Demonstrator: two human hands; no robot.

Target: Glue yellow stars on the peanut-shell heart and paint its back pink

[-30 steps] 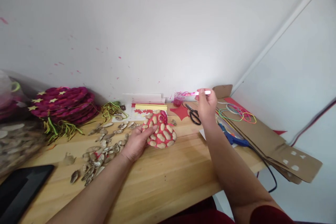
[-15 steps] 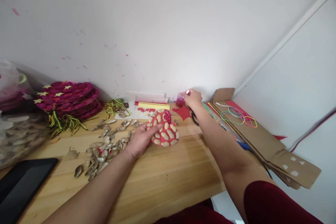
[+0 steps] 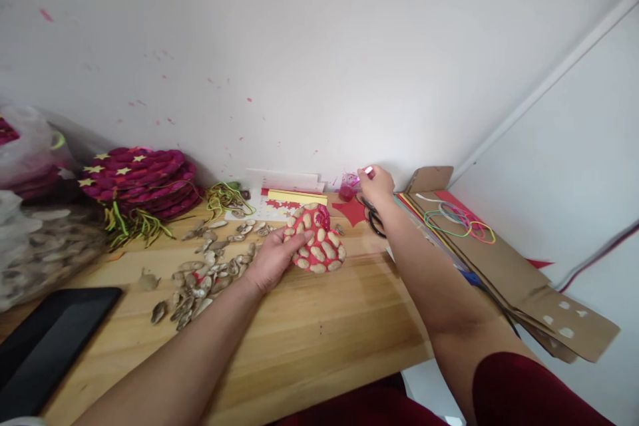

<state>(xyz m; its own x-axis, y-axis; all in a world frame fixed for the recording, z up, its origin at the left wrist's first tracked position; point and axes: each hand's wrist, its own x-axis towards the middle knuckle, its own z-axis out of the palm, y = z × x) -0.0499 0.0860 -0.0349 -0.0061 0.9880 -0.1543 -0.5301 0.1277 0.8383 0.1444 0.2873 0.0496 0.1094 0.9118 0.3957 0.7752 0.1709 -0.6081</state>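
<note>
"Our right hand [image 3: 378, 186] has moved nearer the cup [image 3: 348, 192] since the earlier frame, and the brush [image 3: 369, 170] it grips, level then, is now tilted. What do we note of its end?"

"We cannot tell whether it is inside the cup, just above the centre of the frame. Black-handled scissors [image 3: 377, 225] lie below our right hand, beside a red paper scrap [image 3: 351, 211]."

"And our left hand [image 3: 273, 261]?"

"It pinches the peanut-shell piece [image 3: 319, 254] by its left edge, at the middle of the frame and slightly low. We see the thumb across the face; the fingers behind are hidden. Magenta colour marks the upper right of the piece."

"How would we expect such a specimen to handle?"

"We judge it light, with a fairly stiff red backing, but knobbly and brittle: a hard squeeze could crack or loosen a shell. The magenta patch may be wet and slippery, so we favour the left or lower rim, with support behind."

"What surrounds it?"

"Loose shells [image 3: 200, 286] lie to its left on the counter [image 3: 319, 319]; magenta discs [image 3: 144, 183] are stacked at the left of the frame."
</note>
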